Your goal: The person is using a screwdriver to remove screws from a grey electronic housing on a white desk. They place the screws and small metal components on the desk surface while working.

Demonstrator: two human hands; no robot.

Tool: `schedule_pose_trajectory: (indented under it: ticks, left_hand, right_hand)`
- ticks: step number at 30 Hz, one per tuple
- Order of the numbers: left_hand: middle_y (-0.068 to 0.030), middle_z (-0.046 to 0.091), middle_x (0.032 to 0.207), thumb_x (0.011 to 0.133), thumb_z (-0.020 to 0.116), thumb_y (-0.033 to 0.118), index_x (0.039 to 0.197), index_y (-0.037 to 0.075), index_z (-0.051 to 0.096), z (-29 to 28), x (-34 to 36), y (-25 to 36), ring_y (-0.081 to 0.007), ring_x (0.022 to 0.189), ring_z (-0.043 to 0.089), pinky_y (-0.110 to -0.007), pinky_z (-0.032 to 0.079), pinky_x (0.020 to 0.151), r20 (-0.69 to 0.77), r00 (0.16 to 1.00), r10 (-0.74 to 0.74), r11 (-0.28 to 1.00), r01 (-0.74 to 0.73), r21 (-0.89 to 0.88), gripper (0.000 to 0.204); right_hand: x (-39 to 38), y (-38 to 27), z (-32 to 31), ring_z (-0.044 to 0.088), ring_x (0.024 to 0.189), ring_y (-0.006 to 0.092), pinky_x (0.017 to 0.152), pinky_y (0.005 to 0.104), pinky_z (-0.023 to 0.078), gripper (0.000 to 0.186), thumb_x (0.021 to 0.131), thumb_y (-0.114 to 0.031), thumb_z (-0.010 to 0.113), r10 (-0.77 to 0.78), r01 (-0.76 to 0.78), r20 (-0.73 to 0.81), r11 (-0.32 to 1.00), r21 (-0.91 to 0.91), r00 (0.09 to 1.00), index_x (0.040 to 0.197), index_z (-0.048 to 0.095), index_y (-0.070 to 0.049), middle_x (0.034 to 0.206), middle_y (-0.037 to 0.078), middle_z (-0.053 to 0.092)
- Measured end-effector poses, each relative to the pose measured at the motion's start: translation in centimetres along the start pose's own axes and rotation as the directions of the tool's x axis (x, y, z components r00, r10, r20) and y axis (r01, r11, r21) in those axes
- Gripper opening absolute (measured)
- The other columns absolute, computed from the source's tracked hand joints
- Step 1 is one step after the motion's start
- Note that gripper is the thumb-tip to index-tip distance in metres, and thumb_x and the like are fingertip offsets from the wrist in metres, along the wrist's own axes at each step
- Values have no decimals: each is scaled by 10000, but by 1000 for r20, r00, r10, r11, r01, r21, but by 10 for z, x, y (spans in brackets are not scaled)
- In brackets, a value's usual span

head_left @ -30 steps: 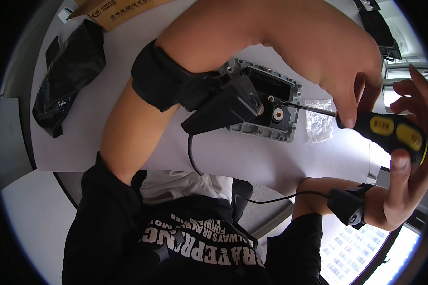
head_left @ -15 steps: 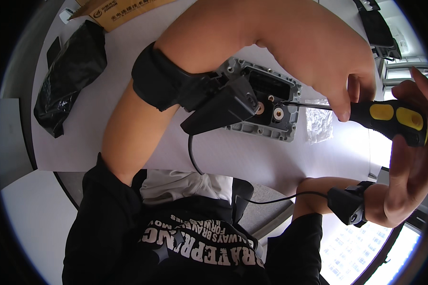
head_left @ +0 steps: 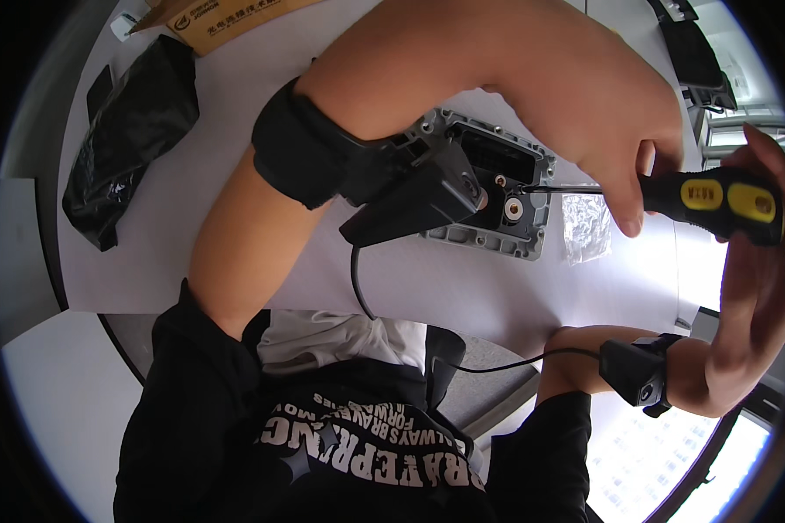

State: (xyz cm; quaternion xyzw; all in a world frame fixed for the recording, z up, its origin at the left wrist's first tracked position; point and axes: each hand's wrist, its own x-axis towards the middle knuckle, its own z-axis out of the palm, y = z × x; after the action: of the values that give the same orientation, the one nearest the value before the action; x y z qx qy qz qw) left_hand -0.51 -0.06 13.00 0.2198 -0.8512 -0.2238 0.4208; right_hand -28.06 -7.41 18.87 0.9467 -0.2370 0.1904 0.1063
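Observation:
My left hand (head_left: 612, 155) arches over a grey metal housing (head_left: 460, 237) with a dark interior and round metal fittings (head_left: 514, 209); its finger and thumb close round the front of a screwdriver (head_left: 706, 197) with a black-and-yellow handle. The shaft (head_left: 567, 189) runs level leftward into the housing, its tip hard to make out. My right hand (head_left: 759, 261) curls round the handle's rear end at the far right. A small clear plastic bag (head_left: 587, 228) lies beside the housing, below the shaft. Black strapped devices (head_left: 406, 196) are worn on both forearms, the left one partly hiding the housing.
A black bag (head_left: 131, 139) lies at the left over a dark flat object (head_left: 100, 87). A cardboard box (head_left: 227, 17) is at the upper left of the pale table (head_left: 410, 288). A cable (head_left: 362, 296) hangs over the table's near edge. Dark equipment (head_left: 693, 52) stands upper right.
The screwdriver's handle has risen to a more level position. My right hand's thumb has moved up with it, and my left hand has shifted slightly around the handle's front.

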Motion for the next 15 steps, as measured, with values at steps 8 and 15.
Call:
schedule_pose_trajectory:
  ticks: [8, 15]
  left_hand:
    - [-238, 702, 874, 885, 764, 233, 1066, -98, 664, 30, 5, -7, -353, 814, 692, -412, 522, 745, -84, 972, -220, 949, 233, 212, 390]
    - [-222, 678, 816, 887, 763, 266, 1001, -99, 648, 10, 25, -3, -323, 784, 674, -408, 507, 719, 140, 925, -355, 934, 356, 15, 399]
  right_hand:
    - [0, 3, -1, 685, 920, 192, 842, 297, 517, 660, 1037, -605, 477, 16, -16, 14, 1000, -18, 1000, 1370, 637, -58, 1078, 121, 689]
    - [0, 4, -2, 686, 914, 189, 837, 293, 518, 655, 1037, -602, 481, 9, -9, 12, 1000, -19, 1000, 1369, 638, -60, 1080, 121, 691]
